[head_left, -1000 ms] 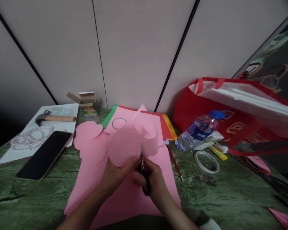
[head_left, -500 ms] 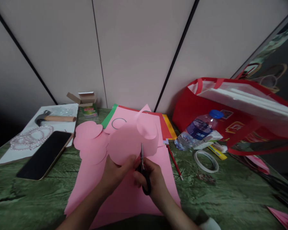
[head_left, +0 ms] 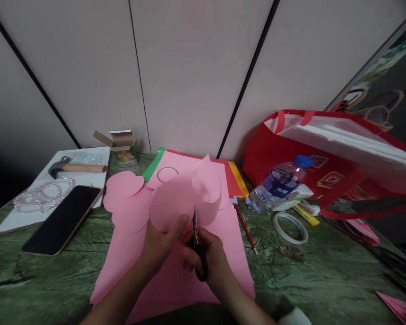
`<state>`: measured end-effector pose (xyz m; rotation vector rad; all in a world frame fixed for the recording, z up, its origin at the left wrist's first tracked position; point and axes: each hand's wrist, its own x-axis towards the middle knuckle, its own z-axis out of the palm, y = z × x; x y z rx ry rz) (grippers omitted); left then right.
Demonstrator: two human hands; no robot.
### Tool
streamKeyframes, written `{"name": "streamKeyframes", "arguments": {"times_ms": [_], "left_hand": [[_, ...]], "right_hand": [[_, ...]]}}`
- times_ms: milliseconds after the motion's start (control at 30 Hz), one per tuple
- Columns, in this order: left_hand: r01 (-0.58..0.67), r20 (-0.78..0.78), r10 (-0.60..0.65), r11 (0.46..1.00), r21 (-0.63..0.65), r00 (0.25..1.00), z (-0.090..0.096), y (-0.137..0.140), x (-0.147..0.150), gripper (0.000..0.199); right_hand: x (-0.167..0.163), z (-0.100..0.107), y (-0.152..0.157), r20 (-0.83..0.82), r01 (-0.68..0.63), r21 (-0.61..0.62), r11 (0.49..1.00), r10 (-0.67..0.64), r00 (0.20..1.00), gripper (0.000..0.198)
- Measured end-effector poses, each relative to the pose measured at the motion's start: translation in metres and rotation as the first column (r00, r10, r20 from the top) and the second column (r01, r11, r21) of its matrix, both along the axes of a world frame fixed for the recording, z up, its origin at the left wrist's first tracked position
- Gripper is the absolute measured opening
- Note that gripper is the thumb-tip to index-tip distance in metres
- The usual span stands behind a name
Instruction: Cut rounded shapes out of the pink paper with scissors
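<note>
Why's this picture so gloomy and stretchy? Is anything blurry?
Head view: dim light, the left edge nearly black; head view: the red fabric bag seems stretched sideways, probably by a wide lens; head view: printing on the green-and-brown cardboard box looks too blurry to read; the black-handled metal scissors show clearer.

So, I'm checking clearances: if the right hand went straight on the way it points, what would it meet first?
Most likely the pink paper that the left hand holds, since the scissors in the right hand point into it. How high it stands above the pink sheets beneath is unclear.
</note>
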<state>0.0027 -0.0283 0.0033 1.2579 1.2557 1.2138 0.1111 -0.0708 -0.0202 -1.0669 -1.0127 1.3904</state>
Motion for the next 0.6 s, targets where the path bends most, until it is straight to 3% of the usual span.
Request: {"name": "streamKeyframes", "arguments": {"times_ms": [133, 267, 600], "left_hand": [[0.023, -0.041, -0.024, 0.999, -0.031, 0.999, 0.009, -0.004, 0.005, 0.016], [-0.031, -0.004, 0.031, 0.999, -0.015, 1.0, 0.016, -0.008, 0.011, 0.011], [0.04, -0.013, -0.04, 0.999, -0.009, 0.999, 0.01, -0.004, 0.006, 0.015]], "right_hand": [[0.002, -0.002, 0.002, 0.031, 0.027, 0.031, 0.999, -0.028, 0.999, 0.02], [0.006, -0.004, 0.004, -0.002, 0.047, 0.038, 0.998, -0.047, 0.999, 0.026], [0.005, -0.001, 0.006, -0.018, 0.066, 0.059, 0.996, -0.065, 0.998, 0.025]]}}
